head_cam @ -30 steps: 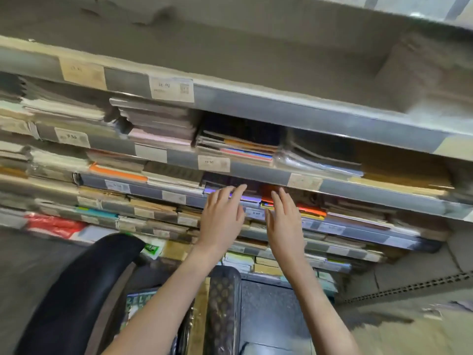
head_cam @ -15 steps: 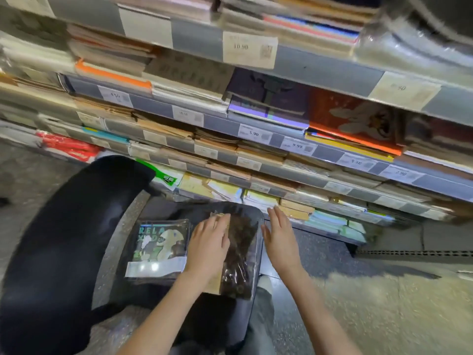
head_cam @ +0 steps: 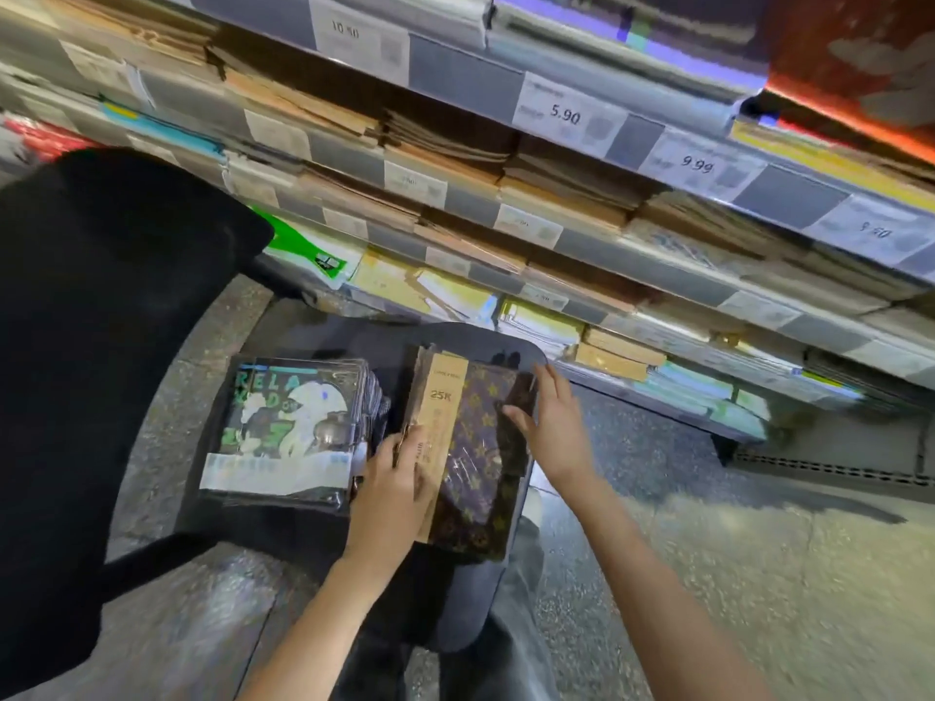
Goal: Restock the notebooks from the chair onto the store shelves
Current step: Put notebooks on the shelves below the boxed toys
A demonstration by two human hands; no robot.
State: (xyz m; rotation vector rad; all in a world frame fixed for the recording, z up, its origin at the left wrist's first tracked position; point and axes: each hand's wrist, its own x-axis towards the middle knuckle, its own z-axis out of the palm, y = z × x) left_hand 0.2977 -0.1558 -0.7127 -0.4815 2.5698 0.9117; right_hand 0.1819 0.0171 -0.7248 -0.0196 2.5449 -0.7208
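Observation:
Two wrapped notebook stacks lie on the dark chair seat (head_cam: 324, 341). The left stack (head_cam: 283, 427) has a green and white "RELAX" cover. The right stack (head_cam: 475, 462) is dark brown with a star pattern and a tan band marked "25K". My left hand (head_cam: 392, 490) grips the patterned stack's left edge, fingers curled over the tan band. My right hand (head_cam: 551, 422) touches its right edge with straight fingers, thumb lying on the cover. The store shelves (head_cam: 632, 265) rise just behind the chair, packed with flat notebook piles.
The chair's black backrest (head_cam: 101, 346) fills the left side. Price labels such as 5.90 (head_cam: 564, 113) and 9.99 (head_cam: 697, 164) line the shelf rails. Speckled floor (head_cam: 759, 574) spreads to the right, with a floor grille (head_cam: 835, 468) beyond.
My view dropped from the upper shelves to the chair. Both hands came down from the shelf and now rest on either side of the patterned stack.

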